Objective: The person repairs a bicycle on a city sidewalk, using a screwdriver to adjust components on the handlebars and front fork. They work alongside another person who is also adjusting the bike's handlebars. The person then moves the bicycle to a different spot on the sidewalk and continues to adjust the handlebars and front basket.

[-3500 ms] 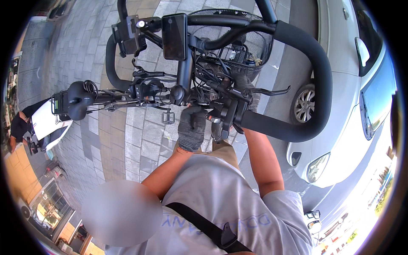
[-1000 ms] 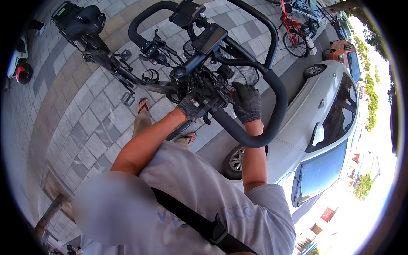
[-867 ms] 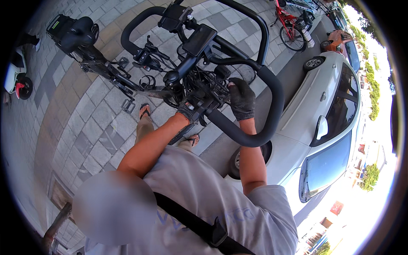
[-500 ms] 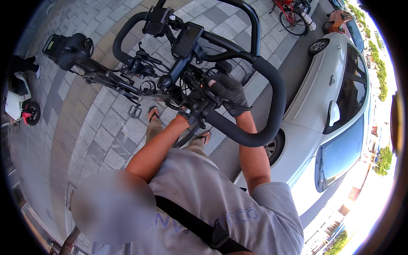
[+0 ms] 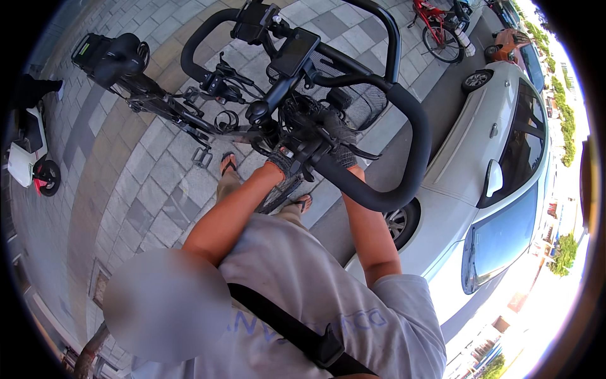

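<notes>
Both my hands, in dark grey half-finger gloves, are at the control cluster of a black bicycle handlebar (image 5: 366,182). My left hand (image 5: 282,159) is at the near side of the brake lever mount (image 5: 303,144), its fingers hidden beneath it. Just beyond the lever, my right hand (image 5: 343,136) reaches up into the dark bundle of cables (image 5: 295,110); the lever and mount cover most of its fingers. What either hand grips cannot be made out. A phone-like black display (image 5: 295,52) sits at the middle of the bar.
A mesh front basket (image 5: 363,101) hangs beyond the bar. The bicycle's saddle (image 5: 120,60) lies to the left over grey paving. A white car (image 5: 467,136) is parked close on the right, with a red bicycle (image 5: 439,38) behind. A white scooter (image 5: 26,158) stands far left.
My right hand has moved left and deeper among the cables, behind the brake lever; its thumb and fingers showed more before. My left hand stays by the mount. The view has shifted slightly.
</notes>
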Available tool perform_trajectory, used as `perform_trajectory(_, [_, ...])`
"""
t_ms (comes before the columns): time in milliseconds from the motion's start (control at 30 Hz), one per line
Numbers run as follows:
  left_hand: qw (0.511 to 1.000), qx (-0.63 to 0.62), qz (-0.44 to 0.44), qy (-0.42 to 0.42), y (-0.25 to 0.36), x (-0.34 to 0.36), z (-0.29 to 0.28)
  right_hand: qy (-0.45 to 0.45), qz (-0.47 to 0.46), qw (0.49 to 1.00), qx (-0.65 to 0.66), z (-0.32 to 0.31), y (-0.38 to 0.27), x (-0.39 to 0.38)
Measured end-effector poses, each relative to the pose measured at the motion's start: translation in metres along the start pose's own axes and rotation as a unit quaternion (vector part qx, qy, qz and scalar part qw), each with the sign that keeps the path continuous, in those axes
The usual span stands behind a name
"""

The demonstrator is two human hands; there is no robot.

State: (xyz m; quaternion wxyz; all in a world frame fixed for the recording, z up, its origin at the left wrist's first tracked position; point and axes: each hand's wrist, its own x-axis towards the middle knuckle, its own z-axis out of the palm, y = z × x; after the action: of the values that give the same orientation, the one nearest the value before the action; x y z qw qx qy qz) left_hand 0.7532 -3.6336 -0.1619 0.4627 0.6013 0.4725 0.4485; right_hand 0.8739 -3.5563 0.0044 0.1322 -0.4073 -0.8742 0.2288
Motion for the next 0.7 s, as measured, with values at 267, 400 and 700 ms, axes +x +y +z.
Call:
perform_trajectory(267, [0.941, 0.325, -0.066, -0.061, 0.07, 0.012, -0.012, -0.094, 0.146, 0.983, -0.067, -0.015, -0.011, 0.006])
perform_trajectory(400, [0.951, 0.304, -0.055, -0.026, 0.056, 0.006, -0.002, -0.153, 0.22, 0.961, -0.068, -0.018, -0.011, 0.015])
perform_trajectory(700, [0.926, 0.374, 0.008, 0.056, 0.051, -0.004, 0.003, -0.051, 0.014, 0.979, 0.195, 0.005, 0.053, 0.001])
